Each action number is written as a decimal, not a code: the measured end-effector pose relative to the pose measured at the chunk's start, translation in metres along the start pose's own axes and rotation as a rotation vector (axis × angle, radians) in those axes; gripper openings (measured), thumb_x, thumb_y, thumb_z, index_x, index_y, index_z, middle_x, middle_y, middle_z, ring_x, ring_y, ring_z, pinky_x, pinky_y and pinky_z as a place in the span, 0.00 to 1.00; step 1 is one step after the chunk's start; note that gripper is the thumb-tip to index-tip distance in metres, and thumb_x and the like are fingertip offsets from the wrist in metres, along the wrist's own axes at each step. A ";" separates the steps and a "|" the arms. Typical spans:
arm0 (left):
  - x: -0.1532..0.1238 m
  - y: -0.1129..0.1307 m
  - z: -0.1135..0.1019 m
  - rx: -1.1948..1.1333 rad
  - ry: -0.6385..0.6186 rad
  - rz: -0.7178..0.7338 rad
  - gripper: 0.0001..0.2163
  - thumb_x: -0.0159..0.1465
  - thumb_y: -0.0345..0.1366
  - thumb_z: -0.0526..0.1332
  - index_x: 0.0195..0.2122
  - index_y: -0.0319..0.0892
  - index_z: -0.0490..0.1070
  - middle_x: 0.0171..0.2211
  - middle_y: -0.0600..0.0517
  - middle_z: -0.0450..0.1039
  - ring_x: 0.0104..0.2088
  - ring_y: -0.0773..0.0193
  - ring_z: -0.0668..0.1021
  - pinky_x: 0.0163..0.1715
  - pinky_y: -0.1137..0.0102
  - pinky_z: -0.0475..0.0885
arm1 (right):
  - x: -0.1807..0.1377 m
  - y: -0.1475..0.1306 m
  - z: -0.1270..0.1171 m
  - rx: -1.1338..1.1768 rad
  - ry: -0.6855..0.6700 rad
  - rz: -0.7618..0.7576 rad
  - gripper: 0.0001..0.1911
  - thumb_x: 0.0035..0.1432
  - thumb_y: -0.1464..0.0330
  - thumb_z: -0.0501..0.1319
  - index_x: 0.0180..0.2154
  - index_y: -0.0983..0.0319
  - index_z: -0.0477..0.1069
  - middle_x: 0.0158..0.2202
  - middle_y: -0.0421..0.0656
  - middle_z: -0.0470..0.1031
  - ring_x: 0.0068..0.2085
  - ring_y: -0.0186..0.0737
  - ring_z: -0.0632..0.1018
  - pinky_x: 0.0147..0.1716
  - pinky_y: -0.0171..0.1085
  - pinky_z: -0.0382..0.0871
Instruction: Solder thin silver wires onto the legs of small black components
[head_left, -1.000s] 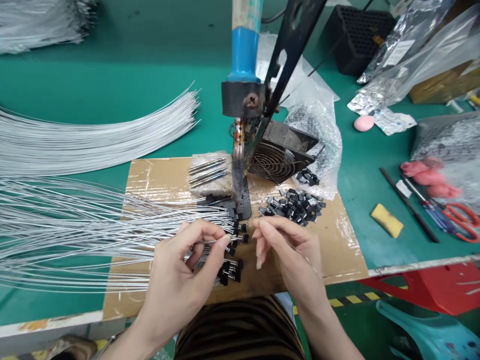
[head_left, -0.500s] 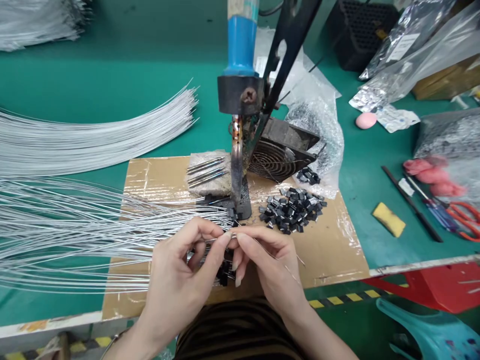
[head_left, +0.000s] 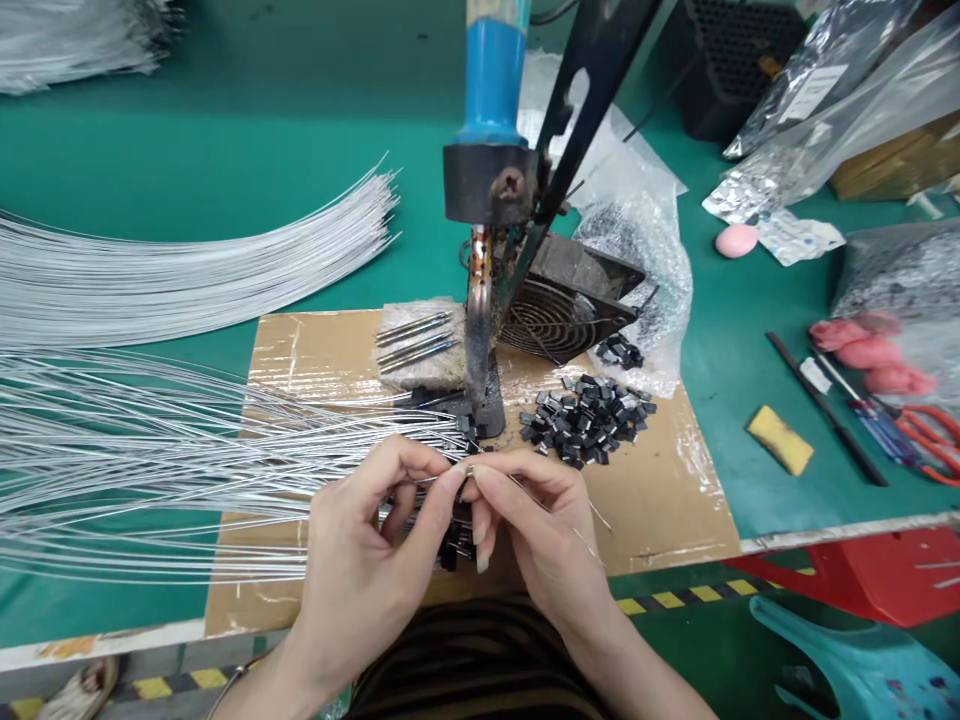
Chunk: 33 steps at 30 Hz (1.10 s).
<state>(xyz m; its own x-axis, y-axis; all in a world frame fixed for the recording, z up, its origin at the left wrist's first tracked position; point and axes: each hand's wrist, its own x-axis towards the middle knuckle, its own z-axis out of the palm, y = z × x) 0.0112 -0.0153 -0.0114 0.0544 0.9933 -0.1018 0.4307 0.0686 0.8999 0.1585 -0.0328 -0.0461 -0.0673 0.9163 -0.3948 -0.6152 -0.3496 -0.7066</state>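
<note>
My left hand (head_left: 367, 560) pinches the end of a thin silver wire (head_left: 420, 482) between thumb and forefinger, over the taped cardboard mat (head_left: 675, 490). My right hand (head_left: 540, 530) meets it fingertip to fingertip and pinches a small part at the wire's tip; a thin lead sticks out to the right of that hand. Under both hands lie wire ends with small black components (head_left: 454, 545) fitted on them. A loose heap of black components (head_left: 585, 412) sits just right of the soldering iron stand (head_left: 480, 330).
Fans of silver wires (head_left: 150, 440) spread over the green bench (head_left: 225, 140) at left. A fan grille (head_left: 555, 325), plastic bags, a yellow sponge (head_left: 780, 440), scissors (head_left: 922, 430) and a pink blob (head_left: 736, 240) lie at right. Red and teal stools stand below the bench edge.
My right hand moved left from a gap beside the left hand until the fingertips met at the wire's tip. The left hand has stayed put.
</note>
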 end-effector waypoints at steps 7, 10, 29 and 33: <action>0.000 -0.004 -0.002 0.048 -0.005 0.072 0.05 0.71 0.34 0.63 0.36 0.44 0.74 0.25 0.57 0.72 0.22 0.70 0.70 0.21 0.73 0.63 | 0.001 -0.004 0.002 0.035 -0.006 0.033 0.07 0.60 0.62 0.74 0.37 0.59 0.86 0.25 0.39 0.81 0.18 0.29 0.75 0.18 0.28 0.74; 0.000 -0.001 -0.001 0.034 -0.011 0.079 0.05 0.71 0.33 0.63 0.36 0.45 0.74 0.25 0.57 0.72 0.23 0.70 0.70 0.23 0.74 0.64 | 0.002 -0.007 0.003 0.061 -0.006 0.057 0.07 0.58 0.63 0.74 0.35 0.59 0.86 0.25 0.39 0.81 0.18 0.28 0.74 0.17 0.28 0.73; 0.001 -0.002 0.000 -0.072 -0.039 0.027 0.05 0.71 0.33 0.64 0.35 0.44 0.75 0.26 0.56 0.73 0.24 0.70 0.73 0.22 0.76 0.66 | 0.001 -0.011 0.001 0.086 -0.030 0.129 0.08 0.57 0.62 0.75 0.34 0.61 0.87 0.26 0.40 0.81 0.18 0.28 0.74 0.17 0.27 0.74; 0.000 -0.002 0.000 -0.052 -0.033 0.056 0.05 0.70 0.33 0.64 0.35 0.44 0.75 0.26 0.56 0.74 0.24 0.70 0.73 0.22 0.77 0.66 | 0.002 -0.011 0.002 0.082 -0.032 0.124 0.08 0.57 0.62 0.75 0.34 0.61 0.86 0.25 0.40 0.81 0.18 0.28 0.74 0.17 0.27 0.74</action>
<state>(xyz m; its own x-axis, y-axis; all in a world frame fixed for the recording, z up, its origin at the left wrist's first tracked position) 0.0104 -0.0151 -0.0130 0.1069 0.9922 -0.0639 0.3791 0.0187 0.9252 0.1635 -0.0271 -0.0380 -0.1706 0.8734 -0.4561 -0.6628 -0.4442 -0.6028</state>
